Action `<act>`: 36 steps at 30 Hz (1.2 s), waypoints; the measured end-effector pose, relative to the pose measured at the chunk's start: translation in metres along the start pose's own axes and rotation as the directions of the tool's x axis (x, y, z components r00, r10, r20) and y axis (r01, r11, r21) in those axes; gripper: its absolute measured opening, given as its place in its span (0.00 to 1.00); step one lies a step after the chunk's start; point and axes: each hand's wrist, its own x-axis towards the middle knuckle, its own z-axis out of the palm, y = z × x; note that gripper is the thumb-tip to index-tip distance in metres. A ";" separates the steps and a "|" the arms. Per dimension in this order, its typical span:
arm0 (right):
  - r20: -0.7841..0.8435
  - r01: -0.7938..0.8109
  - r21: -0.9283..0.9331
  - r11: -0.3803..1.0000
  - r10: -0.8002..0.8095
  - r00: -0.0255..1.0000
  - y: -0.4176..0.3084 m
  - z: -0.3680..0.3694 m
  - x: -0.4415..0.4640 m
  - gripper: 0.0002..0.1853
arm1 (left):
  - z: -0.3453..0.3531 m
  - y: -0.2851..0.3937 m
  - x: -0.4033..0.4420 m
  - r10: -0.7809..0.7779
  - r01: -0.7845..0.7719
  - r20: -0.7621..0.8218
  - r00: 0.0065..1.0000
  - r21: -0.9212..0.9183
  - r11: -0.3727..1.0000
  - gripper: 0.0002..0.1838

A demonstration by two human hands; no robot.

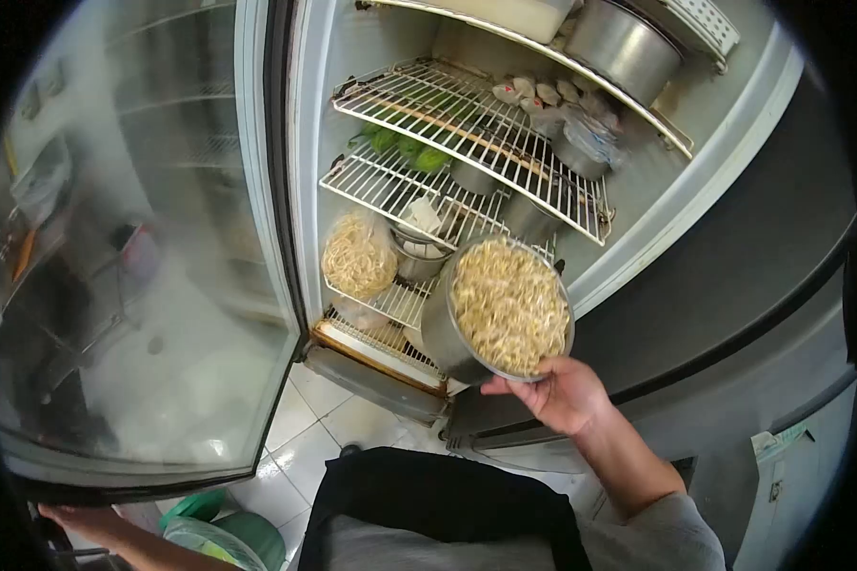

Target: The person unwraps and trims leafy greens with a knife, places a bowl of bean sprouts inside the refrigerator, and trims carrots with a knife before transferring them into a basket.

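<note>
A round metal pot full of bean sprouts is tilted in front of the lower fridge shelves. My right hand grips its near rim, thumb over the edge and fingers beneath. At the lower left, my left hand is by the bottom edge of the open glass door; its fingers are too dark and small to make out. Left of the pot, a clear bag of sprouts sits on a low wire shelf, beside a smaller metal pot with white blocks.
Green vegetables lie on a middle wire shelf. Higher up are plastic bags and a large metal pot. The fridge wall edge is at the right. A green bin stands on the tiled floor.
</note>
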 end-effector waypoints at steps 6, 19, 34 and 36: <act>0.081 0.065 -0.074 0.995 -0.059 0.995 0.016 -0.030 0.016 0.26 | -0.101 0.027 -0.080 -0.258 0.123 -0.172 0.951 -0.554 0.823 0.30; 0.171 0.067 -0.047 0.997 -0.059 0.984 -0.014 -0.060 0.130 0.19 | -0.203 0.031 -0.189 -0.103 -0.055 -0.172 0.980 -0.723 0.689 0.19; 0.180 0.221 0.096 0.971 -0.235 0.955 -0.006 -0.029 0.198 0.18 | -0.170 0.035 -0.187 -0.018 -0.064 -0.118 0.993 -0.651 0.757 0.14; 0.181 0.208 0.106 0.972 -0.224 0.958 -0.007 -0.027 0.210 0.18 | -0.162 0.034 -0.187 -0.034 -0.048 -0.111 0.993 -0.661 0.749 0.15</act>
